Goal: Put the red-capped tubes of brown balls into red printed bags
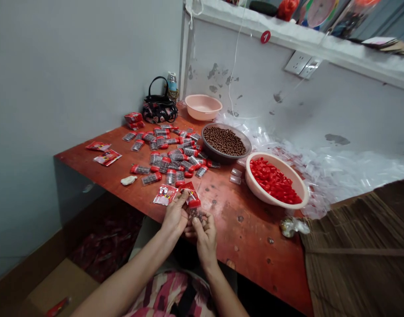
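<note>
My left hand [176, 215] is closed, its thumb and fingers pinching the edge of a small red printed packet [190, 189] just over the table's front edge. My right hand [205, 233] is closed around a small clear bottle [195, 214] of brown balls, right below the packet. Fingers partly hide the bottle, and a red part, perhaps its cap, shows at its upper end. Beside my left hand a flat red-and-white packet [165, 194] lies on the table. Beyond both hands are several filled bottles with red caps [170, 176], lying in a loose spread.
On the red table [228, 220] stand a bowl of brown balls [224, 141], a basin of red caps [274, 181] and a pink basin [203, 107]. Clear empty bottles [347, 171] are heaped along the wall. A handbag [160, 108] sits at the back; stacked cardboard [360, 246] borders the right.
</note>
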`<state>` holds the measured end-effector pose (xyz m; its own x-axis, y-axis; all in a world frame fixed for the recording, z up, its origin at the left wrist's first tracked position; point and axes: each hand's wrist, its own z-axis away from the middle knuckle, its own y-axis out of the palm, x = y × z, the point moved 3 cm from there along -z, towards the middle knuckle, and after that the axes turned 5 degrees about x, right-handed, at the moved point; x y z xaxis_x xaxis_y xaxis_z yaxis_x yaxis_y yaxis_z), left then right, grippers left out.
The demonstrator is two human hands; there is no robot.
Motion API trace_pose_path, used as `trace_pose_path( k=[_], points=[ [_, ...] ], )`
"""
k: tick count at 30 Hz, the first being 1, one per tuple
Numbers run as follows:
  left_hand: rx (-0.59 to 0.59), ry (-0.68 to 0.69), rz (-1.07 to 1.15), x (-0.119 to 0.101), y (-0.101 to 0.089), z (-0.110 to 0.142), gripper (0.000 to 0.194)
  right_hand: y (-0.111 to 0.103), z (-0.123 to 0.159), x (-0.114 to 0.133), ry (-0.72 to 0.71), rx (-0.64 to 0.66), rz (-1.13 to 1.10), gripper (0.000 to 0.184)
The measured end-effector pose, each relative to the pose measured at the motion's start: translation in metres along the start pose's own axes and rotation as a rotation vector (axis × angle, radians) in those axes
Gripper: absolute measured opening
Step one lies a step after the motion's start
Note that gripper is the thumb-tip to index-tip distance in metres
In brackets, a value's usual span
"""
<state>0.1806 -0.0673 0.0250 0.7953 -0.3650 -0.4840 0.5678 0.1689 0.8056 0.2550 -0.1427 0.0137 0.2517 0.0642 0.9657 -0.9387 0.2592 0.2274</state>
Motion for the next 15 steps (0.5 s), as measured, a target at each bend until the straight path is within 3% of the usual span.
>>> trace_pose_path(
  k=[7, 15],
  points=[
    [0.097, 0.020, -0.152, -0.006, 0.007, 0.005, 0.020, 0.004, -0.002, 0.003, -0.027, 0.022, -0.023, 0.023],
    [0.237, -0.090, -0.456, -0.011, 0.002, 0.004, 0.021, 0.003, -0.002, 0.002, -0.049, 0.034, -0.030, 0.022]
  ],
)
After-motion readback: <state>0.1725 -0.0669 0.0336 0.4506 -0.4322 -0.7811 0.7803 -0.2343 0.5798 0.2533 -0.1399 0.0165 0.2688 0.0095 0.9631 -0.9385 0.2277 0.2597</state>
